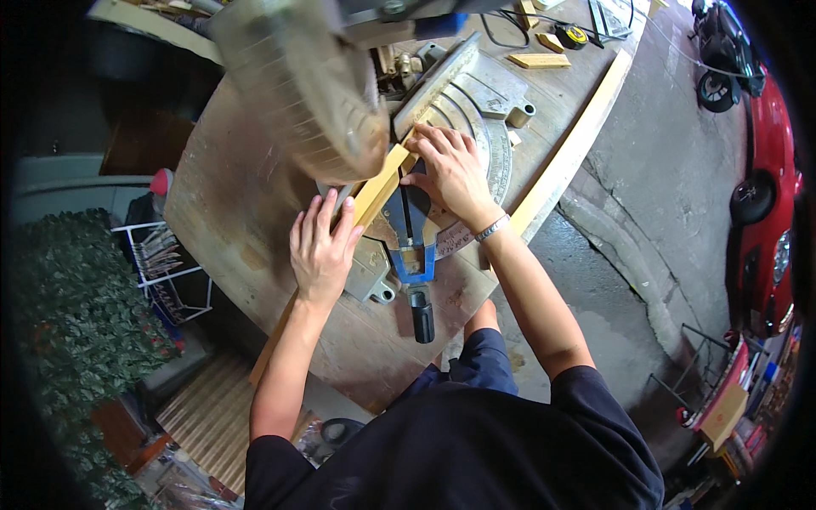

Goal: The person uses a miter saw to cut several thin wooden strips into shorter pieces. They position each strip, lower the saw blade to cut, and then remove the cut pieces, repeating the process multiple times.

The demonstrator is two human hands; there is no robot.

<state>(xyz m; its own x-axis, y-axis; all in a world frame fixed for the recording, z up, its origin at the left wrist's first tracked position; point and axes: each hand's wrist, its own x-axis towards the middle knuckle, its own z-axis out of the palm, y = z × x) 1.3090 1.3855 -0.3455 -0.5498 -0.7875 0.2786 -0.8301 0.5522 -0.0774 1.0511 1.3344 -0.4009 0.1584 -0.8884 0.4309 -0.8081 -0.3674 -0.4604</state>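
Note:
A mitre saw stands on the worktable, its metal base [370,265] between my arms and its clear blade guard [297,93] blurred above on the left. A yellowish wooden strip [374,194] lies slantwise across the saw's base along the fence [438,81]. My left hand [321,251] presses its fingers over the near-left end of the strip, close beside the guard. At the far end my right hand [450,174] grips the wood, fingertips on top and thumb on the near side. The blade is hidden by the guard.
The wooden worktable [229,200] carries a long pale board [578,136] along its right edge. Wood offcuts [540,60] and a yellow-black tape measure [571,36] lie at the back right. The saw's black knob [422,316] points toward me. A red car [769,204] stands at right.

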